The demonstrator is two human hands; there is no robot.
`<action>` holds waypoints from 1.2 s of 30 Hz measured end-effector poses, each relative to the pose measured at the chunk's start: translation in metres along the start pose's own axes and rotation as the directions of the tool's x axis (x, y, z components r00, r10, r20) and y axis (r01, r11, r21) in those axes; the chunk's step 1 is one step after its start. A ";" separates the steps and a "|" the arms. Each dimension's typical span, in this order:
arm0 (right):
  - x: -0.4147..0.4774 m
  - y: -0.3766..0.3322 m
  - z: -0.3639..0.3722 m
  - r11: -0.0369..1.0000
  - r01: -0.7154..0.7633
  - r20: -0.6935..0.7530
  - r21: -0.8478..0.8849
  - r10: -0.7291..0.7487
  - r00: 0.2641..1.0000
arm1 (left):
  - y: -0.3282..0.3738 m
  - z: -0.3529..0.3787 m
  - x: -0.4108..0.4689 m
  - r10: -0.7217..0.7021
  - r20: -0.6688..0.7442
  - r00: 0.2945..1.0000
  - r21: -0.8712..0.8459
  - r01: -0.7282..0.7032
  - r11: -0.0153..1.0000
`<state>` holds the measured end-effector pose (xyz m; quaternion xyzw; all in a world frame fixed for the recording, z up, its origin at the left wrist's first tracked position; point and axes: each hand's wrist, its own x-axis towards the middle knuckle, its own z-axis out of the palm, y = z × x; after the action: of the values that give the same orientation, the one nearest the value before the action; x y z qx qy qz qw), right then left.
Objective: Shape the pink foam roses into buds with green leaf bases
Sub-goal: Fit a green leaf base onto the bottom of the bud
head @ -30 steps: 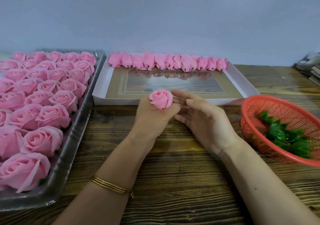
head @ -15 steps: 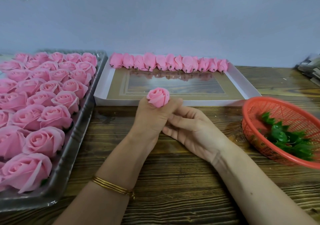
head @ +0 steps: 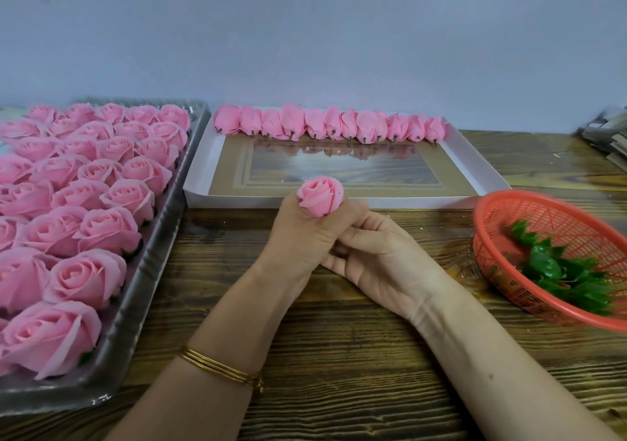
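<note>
Left hand clamps rose; right hand grip hidden. Left-edge tray holds roses, box far-edge buds, basket leaves.

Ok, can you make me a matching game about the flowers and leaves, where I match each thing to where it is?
Things
1. single rose
2. closed buds
3. green leaf bases
4. open roses

Places
A. in the red basket
B. gripped in the left hand
C. in the clear plastic tray
D. in a row along the far edge of the white box

Pairs: 1-B, 2-D, 3-A, 4-C
</note>
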<state>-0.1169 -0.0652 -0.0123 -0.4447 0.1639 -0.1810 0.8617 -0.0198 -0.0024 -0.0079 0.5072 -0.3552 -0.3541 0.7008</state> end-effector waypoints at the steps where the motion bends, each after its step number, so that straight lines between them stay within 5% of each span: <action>1: 0.000 0.000 -0.001 1.000 -0.001 -0.003 -0.005 0.001 1.000 | 0.000 0.000 0.000 0.003 0.010 1.000 -0.003 -0.003 1.000; 13: 0.002 0.000 -0.003 0.998 0.034 -0.024 -0.044 -0.035 0.999 | 0.002 -0.003 0.002 -0.036 0.122 0.992 0.018 0.034 0.999; 36: -0.001 -0.003 -0.001 0.977 0.069 -0.052 -0.202 -0.082 0.995 | 0.036 -0.009 0.000 -0.073 -0.072 0.995 0.044 0.076 0.996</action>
<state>-0.1190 -0.0671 -0.0106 -0.5293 0.1902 -0.2096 0.7998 -0.0071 0.0099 0.0248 0.5486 -0.3192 -0.3536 0.6871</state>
